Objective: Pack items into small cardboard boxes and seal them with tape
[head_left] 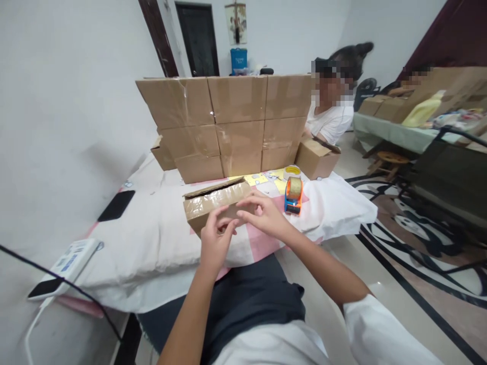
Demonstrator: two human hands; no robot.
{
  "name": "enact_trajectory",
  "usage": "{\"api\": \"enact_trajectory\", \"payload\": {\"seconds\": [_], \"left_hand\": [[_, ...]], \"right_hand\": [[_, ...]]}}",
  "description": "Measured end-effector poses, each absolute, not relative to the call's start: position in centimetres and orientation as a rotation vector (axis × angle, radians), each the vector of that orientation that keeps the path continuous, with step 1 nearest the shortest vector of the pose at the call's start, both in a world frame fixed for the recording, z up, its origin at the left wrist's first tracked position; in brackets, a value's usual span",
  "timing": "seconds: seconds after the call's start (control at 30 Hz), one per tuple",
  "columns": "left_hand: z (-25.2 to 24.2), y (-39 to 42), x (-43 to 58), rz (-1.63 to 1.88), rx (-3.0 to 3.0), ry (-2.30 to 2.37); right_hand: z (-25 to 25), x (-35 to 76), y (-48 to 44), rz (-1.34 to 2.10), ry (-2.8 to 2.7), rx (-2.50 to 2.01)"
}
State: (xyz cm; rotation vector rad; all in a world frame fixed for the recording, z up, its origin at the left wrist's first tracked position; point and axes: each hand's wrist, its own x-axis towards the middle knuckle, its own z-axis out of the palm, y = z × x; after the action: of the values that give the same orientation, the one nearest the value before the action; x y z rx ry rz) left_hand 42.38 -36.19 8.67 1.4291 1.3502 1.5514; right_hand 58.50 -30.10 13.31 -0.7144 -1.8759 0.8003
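Observation:
A small cardboard box lies on the cloth in front of me, shiny clear tape across its top and a dark gap along the far edge of that top. At its near side is my left hand, its fingers curved and the thumb apart from them. My right hand is close to the box's right end, thumb and fingers likewise spread apart. Nothing shows between the fingers of either hand; whether the fingertips touch the cardboard, I cannot tell. Right of the box stands an orange and blue tape dispenser with a roll of tape in it.
A wall of stacked cardboard boxes rises at the table's back. Beside it are another box and a tape roll. A person in a white shirt is behind. A black phone and a power strip lie left.

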Motion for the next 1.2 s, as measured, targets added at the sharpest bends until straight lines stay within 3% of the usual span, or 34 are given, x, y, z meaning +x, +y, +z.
{"api": "enact_trajectory", "payload": {"seconds": [0.17, 0.3, 0.47, 0.8, 0.93, 1.2], "left_hand": [[9.4, -36.5, 40.7, 1.446, 1.545, 1.885], [11.2, -34.7, 38.0, 1.433, 1.965, 2.290], [12.1, -32.9, 36.3, 0.817, 2.242, 2.217], [9.9, -34.0, 37.3, 0.712, 2.420, 2.275], [9.6, -34.1, 37.4, 0.708, 2.423, 2.278], [11.0, -33.3, 38.5, 0.681, 2.452, 2.149]], "right_hand": [[15.9, 57.5, -28.7, 0.674, -1.854, -0.672], [19.0, 58.1, -26.7, 0.707, -2.017, -0.684], [19.8, 55.8, -22.7, 0.919, -2.215, -0.703], [16.7, 50.3, -18.3, 0.638, -2.533, -1.182], [15.9, 50.0, -18.6, 0.528, -2.616, -1.176], [14.4, 52.5, -15.2, 0.051, -2.270, -1.477]]}}
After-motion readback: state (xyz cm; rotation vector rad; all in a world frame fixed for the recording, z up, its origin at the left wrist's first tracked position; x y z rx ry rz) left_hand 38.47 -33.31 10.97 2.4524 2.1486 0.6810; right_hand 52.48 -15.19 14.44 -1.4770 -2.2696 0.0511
